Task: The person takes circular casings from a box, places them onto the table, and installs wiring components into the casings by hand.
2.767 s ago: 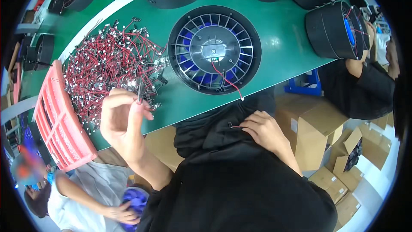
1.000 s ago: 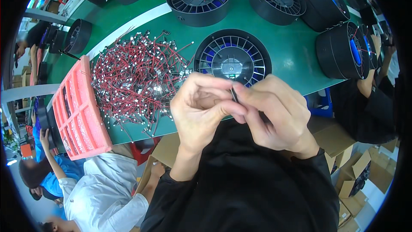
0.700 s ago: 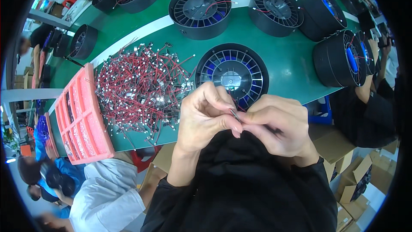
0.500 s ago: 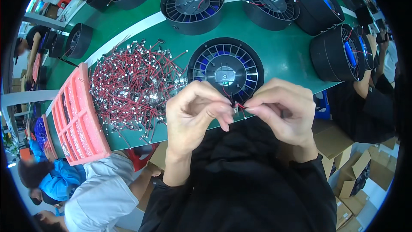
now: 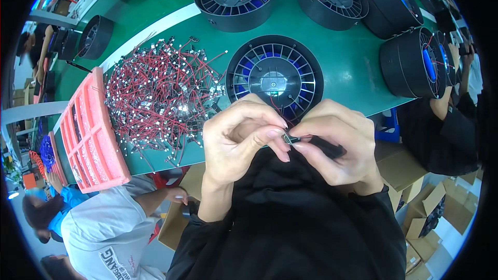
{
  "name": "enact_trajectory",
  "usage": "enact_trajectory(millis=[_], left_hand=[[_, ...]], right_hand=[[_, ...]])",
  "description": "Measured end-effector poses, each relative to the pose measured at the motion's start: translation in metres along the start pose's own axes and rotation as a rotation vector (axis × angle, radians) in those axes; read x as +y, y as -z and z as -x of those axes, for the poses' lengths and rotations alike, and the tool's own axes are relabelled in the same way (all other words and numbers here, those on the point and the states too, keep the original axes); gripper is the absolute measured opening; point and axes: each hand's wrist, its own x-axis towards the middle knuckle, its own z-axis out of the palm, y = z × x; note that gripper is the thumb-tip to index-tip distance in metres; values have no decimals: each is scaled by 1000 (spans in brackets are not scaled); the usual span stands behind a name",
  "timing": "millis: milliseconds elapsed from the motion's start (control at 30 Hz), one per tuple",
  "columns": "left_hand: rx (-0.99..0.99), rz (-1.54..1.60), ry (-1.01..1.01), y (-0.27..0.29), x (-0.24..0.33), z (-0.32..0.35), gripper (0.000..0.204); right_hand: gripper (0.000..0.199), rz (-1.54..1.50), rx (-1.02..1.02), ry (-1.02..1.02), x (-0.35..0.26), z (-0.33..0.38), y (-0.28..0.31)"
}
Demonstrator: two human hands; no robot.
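Both hands, left hand and right hand, pinch a small grey connector at six o'clock of the round black fan, apparently mid-fitting, with the pile of red leads at its nine o'clock on the green worktop left.

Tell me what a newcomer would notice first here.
Front and centre, the left hand and right hand pinch a small connector between their fingertips. Just beyond them a round black fan lies flat on the green table. To its left sprawls a heap of red wires, beside a pink tray.
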Motion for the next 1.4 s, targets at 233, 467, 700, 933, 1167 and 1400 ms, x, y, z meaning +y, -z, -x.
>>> enact_trajectory(millis=[233, 467, 700, 933, 1167, 1400], left_hand=[[13, -17, -4, 0, 3, 5, 10], [578, -999, 148, -16, 17, 13, 8], [180, -1506, -96, 12, 9, -27, 16], [-180, -1349, -143, 1, 1, -72, 15], [336, -1114, -217, -4, 9, -14, 14], [430, -993, 35, -19, -14, 26, 26]], right_hand=[[17, 17, 72, 32, 11, 8, -4], [10, 114, 44, -95, 19, 3, 21], [5, 126, -207, -253, 27, -10, 36], [5, -10, -456, -313, 36, -27, 3], [4, 41, -182, -393, 40, -30, -13], [5, 33, -202, -441, 37, -36, -20]])
